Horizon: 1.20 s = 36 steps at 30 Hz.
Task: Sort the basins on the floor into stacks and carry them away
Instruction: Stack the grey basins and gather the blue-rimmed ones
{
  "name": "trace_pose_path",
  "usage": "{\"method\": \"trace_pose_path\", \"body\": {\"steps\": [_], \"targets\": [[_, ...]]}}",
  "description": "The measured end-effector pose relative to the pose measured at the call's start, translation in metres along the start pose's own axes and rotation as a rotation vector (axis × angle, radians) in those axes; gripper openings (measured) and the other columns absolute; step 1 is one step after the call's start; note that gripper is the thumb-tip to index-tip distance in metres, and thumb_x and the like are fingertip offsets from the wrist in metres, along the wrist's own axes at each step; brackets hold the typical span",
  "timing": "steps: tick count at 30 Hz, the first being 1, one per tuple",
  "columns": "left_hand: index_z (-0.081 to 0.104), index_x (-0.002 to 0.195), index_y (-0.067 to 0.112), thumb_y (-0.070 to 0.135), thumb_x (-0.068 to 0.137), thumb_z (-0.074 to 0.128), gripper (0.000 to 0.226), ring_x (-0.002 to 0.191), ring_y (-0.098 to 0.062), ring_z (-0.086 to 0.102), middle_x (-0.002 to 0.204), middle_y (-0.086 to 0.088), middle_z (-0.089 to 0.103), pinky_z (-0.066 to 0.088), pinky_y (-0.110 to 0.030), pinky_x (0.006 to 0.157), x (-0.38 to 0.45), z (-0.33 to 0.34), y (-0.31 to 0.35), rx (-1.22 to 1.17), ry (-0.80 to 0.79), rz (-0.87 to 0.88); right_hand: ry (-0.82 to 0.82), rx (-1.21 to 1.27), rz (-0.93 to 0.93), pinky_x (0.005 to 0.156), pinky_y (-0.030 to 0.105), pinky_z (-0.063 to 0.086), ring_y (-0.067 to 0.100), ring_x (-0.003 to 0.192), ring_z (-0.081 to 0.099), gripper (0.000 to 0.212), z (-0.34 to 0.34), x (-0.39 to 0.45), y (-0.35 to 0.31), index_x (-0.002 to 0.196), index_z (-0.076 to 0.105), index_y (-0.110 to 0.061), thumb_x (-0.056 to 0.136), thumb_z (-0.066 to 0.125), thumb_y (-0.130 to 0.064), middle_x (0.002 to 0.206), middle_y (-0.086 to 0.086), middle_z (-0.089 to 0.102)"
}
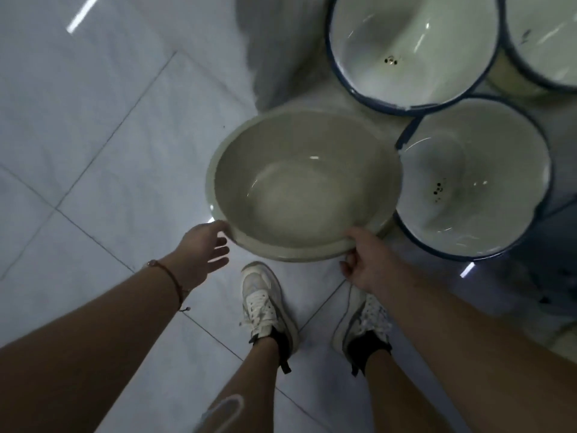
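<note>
From the head camera, a person is standing over a pale green basin (304,189) that is sitting on the tiled floor (103,145) just in front of their shoes (265,304). The right hand (368,264) is curling its grip around the near rim of the green basin, thumb on top and fingers under the lip. The left hand (203,248) is reaching in with its fingers apart and relaxed, thumb just touching the rim but not yet gripping. To the right, three white basins with blue rims are lying separately: one (474,182) beside the green basin, one (412,48) behind it, one (546,35) at the far corner. Nothing looks stacked yet, so sorting is barely starting and carrying is left.
</note>
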<state>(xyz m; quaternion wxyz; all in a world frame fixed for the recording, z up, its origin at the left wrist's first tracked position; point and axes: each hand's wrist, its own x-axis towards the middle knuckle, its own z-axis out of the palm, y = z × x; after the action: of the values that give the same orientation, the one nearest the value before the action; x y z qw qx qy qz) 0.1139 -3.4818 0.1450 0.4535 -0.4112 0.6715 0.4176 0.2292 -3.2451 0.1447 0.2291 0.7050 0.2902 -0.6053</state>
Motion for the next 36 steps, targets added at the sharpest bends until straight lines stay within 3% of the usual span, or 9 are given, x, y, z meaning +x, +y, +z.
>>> {"method": "trace_pose_path", "body": {"steps": [4, 8, 12, 16, 21, 23, 26, 31, 36], "targets": [[0.056, 0.097, 0.013, 0.023, 0.096, 0.055, 0.009, 0.084, -0.024, 0.059, 0.096, -0.009, 0.059, 0.052, -0.041, 0.083, -0.091, -0.024, 0.039, 0.019, 0.008, 0.118, 0.046, -0.036, 0.032, 0.04, 0.019, 0.04, 0.008, 0.046, 0.032, 0.014, -0.04, -0.1, 0.002, 0.083, 0.056, -0.016, 0.082, 0.07, -0.021, 0.057, -0.001, 0.039], [0.054, 0.099, 0.009, 0.016, 0.096, 0.056, 0.008, 0.077, -0.024, 0.059, 0.09, -0.008, 0.058, 0.051, -0.037, 0.07, -0.219, -0.036, 0.071, 0.125, -0.04, 0.247, 0.071, -0.018, -0.036, 0.039, 0.017, 0.036, 0.008, 0.043, 0.03, 0.015, -0.104, -0.23, 0.012, 0.075, 0.054, -0.016, 0.084, 0.066, -0.019, 0.049, -0.003, 0.038], [0.05, 0.116, 0.002, 0.015, 0.096, 0.058, 0.025, 0.077, -0.03, 0.06, 0.096, -0.016, 0.06, 0.052, -0.038, 0.061, -0.353, -0.027, 0.086, 0.255, -0.13, 0.326, 0.056, 0.111, -0.122, 0.04, 0.016, 0.038, 0.008, 0.04, 0.034, 0.015, -0.181, -0.348, 0.04, 0.075, 0.054, -0.015, 0.083, 0.066, -0.017, 0.048, -0.001, 0.041], [0.055, 0.098, -0.005, 0.001, 0.092, 0.059, 0.01, 0.062, -0.032, 0.06, 0.084, -0.023, 0.059, 0.054, -0.033, 0.04, -0.464, 0.018, 0.073, 0.339, -0.231, 0.415, 0.077, 0.398, -0.229, 0.043, 0.017, 0.043, 0.011, 0.052, 0.042, 0.012, -0.26, -0.415, 0.081, 0.082, 0.057, -0.018, 0.081, 0.068, -0.023, 0.055, -0.001, 0.048], [0.055, 0.096, 0.002, -0.002, 0.087, 0.066, 0.014, 0.067, -0.029, 0.059, 0.092, -0.022, 0.061, 0.051, -0.03, 0.034, -0.582, 0.113, 0.023, 0.434, -0.374, 0.544, 0.043, 0.688, -0.372, 0.062, 0.028, 0.048, 0.017, 0.066, 0.056, 0.019, -0.37, -0.453, 0.137, 0.099, 0.061, -0.02, 0.083, 0.065, -0.029, 0.082, 0.004, 0.061], [0.055, 0.107, -0.002, 0.0, 0.087, 0.067, 0.023, 0.07, -0.031, 0.059, 0.102, -0.026, 0.061, 0.051, -0.031, 0.034, -0.615, 0.151, -0.004, 0.524, -0.395, 0.615, 0.03, 0.81, -0.421, 0.068, 0.033, 0.051, 0.022, 0.073, 0.059, 0.02, -0.419, -0.461, 0.166, 0.104, 0.062, -0.019, 0.085, 0.065, -0.026, 0.089, 0.007, 0.065], [0.055, 0.113, -0.002, -0.002, 0.089, 0.062, 0.024, 0.069, -0.03, 0.059, 0.093, -0.022, 0.062, 0.053, -0.031, 0.037, -0.659, 0.21, -0.06, 0.601, -0.472, 0.696, 0.038, 0.925, -0.473, 0.065, 0.033, 0.054, 0.024, 0.072, 0.058, 0.015, -0.491, -0.473, 0.22, 0.102, 0.061, -0.018, 0.088, 0.063, -0.022, 0.087, 0.008, 0.065], [0.059, 0.092, 0.004, -0.006, 0.089, 0.059, 0.01, 0.051, -0.024, 0.064, 0.078, -0.016, 0.061, 0.052, -0.029, 0.035, -0.728, 0.298, -0.163, 0.716, -0.622, 0.692, 0.087, 1.098, -0.576, 0.061, 0.029, 0.052, 0.019, 0.065, 0.065, 0.016, -0.592, -0.488, 0.313, 0.103, 0.064, -0.017, 0.088, 0.063, -0.017, 0.086, 0.003, 0.069], [0.058, 0.097, 0.002, -0.005, 0.086, 0.063, 0.014, 0.066, -0.027, 0.058, 0.08, -0.017, 0.061, 0.051, -0.029, 0.035, -0.772, 0.36, -0.235, 0.768, -0.713, 0.671, 0.136, 1.251, -0.675, 0.073, 0.032, 0.049, 0.02, 0.078, 0.063, 0.017, -0.66, -0.502, 0.373, 0.105, 0.065, -0.018, 0.089, 0.06, -0.014, 0.084, 0.003, 0.073]]}}
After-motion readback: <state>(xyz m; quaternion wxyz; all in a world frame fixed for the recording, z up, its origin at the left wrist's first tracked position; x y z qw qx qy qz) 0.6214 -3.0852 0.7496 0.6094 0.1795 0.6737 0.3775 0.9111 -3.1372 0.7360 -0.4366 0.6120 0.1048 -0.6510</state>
